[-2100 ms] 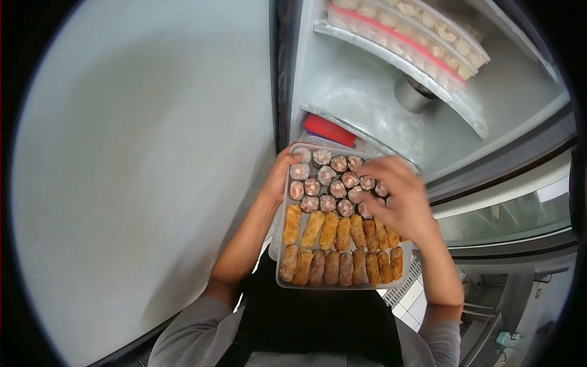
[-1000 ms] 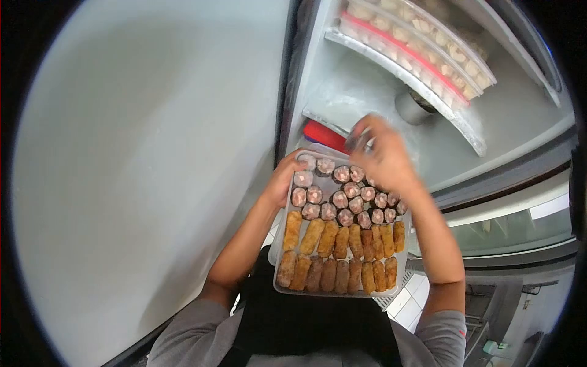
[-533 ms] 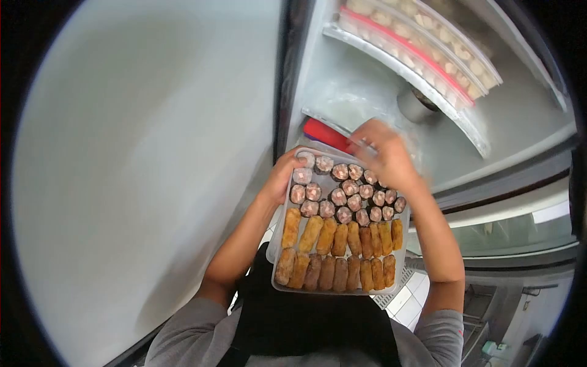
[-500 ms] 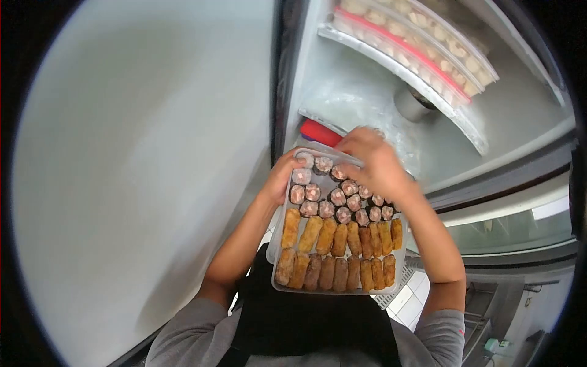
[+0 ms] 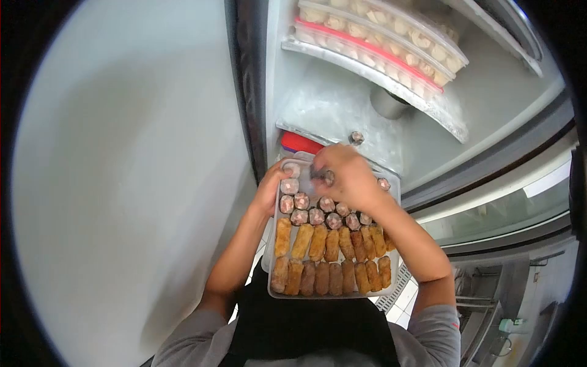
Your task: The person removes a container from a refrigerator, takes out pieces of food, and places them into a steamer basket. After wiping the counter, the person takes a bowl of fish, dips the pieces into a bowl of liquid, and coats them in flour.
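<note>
My left hand point(image 5: 268, 191) grips the left edge of a clear plastic tray point(image 5: 395, 191) held in front of an open freezer. The tray carries round meat dumplings point(image 5: 306, 208) in its upper half and two rows of fried rolls point(image 5: 330, 260) below. Over the top dumpling rows, my right hand point(image 5: 347, 180) has its fingers pinched on one round dumpling point(image 5: 328, 178). A single round dumpling point(image 5: 356, 137) lies on the frosty freezer shelf point(image 5: 318, 110) just above the tray.
The white freezer door point(image 5: 134, 171) fills the left. Long lidded trays of pale dumplings point(image 5: 379, 37) lie on the upper shelf, and a metal cup point(image 5: 388, 103) stands below them. A red-lidded box point(image 5: 298, 143) sits behind the tray. Floor tiles show at the lower right.
My right hand lifted a round dumpling to the freezer shelf, where one now lies, then came back down onto the tray's top rows. The left hand keeps its hold on the tray.
</note>
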### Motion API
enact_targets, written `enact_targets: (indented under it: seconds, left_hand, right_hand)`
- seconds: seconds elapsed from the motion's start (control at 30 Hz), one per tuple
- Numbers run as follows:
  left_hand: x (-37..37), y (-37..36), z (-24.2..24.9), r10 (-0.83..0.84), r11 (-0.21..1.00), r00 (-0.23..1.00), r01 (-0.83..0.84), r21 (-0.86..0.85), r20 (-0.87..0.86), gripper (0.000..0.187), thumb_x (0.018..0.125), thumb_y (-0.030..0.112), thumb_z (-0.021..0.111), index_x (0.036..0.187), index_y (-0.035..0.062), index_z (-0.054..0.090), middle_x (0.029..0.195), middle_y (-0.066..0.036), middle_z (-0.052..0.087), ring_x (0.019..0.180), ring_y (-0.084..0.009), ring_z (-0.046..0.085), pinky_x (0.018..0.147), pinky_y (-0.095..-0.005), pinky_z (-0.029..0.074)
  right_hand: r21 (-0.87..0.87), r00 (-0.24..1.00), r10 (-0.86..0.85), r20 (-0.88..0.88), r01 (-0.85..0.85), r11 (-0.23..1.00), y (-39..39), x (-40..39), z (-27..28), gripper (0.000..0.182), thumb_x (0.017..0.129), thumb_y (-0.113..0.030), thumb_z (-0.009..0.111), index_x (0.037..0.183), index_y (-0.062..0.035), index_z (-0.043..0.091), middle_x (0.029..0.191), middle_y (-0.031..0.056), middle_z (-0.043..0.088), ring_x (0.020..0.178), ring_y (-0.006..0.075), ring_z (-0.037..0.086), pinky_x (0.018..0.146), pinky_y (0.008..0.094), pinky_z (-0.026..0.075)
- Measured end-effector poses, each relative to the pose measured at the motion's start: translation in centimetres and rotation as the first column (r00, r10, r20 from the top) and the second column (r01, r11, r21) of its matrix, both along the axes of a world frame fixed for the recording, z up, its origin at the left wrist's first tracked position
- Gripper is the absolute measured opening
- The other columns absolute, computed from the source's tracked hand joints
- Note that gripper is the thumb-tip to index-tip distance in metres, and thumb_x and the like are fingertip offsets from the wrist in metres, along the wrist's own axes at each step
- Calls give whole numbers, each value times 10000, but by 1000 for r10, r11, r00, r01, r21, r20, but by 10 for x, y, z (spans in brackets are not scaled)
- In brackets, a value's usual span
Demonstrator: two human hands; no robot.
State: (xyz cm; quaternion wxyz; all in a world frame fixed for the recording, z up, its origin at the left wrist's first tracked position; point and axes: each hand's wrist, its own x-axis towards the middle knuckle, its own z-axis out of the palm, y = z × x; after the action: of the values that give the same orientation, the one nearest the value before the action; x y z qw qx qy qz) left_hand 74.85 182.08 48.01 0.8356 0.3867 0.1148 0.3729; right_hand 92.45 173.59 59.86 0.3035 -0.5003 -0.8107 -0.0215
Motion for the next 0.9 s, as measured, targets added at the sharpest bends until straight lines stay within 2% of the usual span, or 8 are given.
enact_targets:
  seconds: [0.1,0.17,0.27,0.33,0.47,0.6,0.73,0.9]
  left_hand:
    - [-1,-3,-7,10,997,1000,-11,-81,-10,397,837,179,523,1181,-18,543,1087,-102,619,963,-181,614,862,-315,503]
    - [-1,-2,-8,-2,999,1000,1,-45,-12,398,838,175,519,1183,-21,542,1086,-100,619,959,-179,615,859,-315,505]
    - [-3,-2,-11,6,998,999,-9,-59,-42,399,848,189,528,1187,-21,543,1087,-101,622,961,-177,617,863,-315,507]
    - [-2,-2,-10,-6,998,1000,4,-57,-25,401,853,199,535,1188,-20,543,1085,-101,623,959,-176,618,864,-313,508]
    - [-2,-4,-8,9,997,1000,-11,-82,-22,408,866,225,552,1192,-20,545,1082,-103,624,956,-177,625,861,-310,515]
    - [-2,-1,-14,14,998,1000,-14,-65,9,430,868,256,562,1201,-16,542,1087,-105,625,952,-186,628,838,-322,528]
    - [-1,-3,4,-33,997,998,36,-66,53,416,878,254,550,1198,-12,541,1078,-114,625,950,-193,630,839,-334,534]
    - [2,-3,1,2,998,998,1,-63,57,393,893,256,534,1184,-8,548,1078,-117,626,949,-195,631,849,-331,531]
  right_hand:
    - [-338,882,-295,-367,168,926,11,33,22,263,694,-113,760,894,-35,609,846,43,645,807,150,608,751,301,476]
    - [-221,828,-305,-470,224,949,35,87,-4,301,693,-127,773,924,-19,614,772,77,638,735,157,608,678,287,494]
    - [-309,782,-498,-375,401,862,54,158,-30,317,690,-132,770,943,-13,621,790,115,660,735,205,637,688,308,506]
    - [-360,714,-652,254,696,622,51,167,-31,331,696,-147,772,958,-1,631,822,162,680,727,257,657,673,340,518]
    - [-213,730,-650,212,684,698,54,153,-33,292,730,-150,752,954,5,647,832,186,686,730,297,666,661,363,522]
    - [-446,843,-368,-392,175,878,11,42,21,285,805,-191,721,989,15,650,821,177,693,752,272,682,694,362,527]
    - [-517,972,-214,-98,134,845,-10,-39,5,481,757,-209,744,1158,17,606,926,184,688,848,261,684,775,364,530]
    - [-561,917,-336,-213,167,811,-5,-54,-16,657,705,-248,797,1241,28,536,967,202,670,898,294,672,794,372,523]
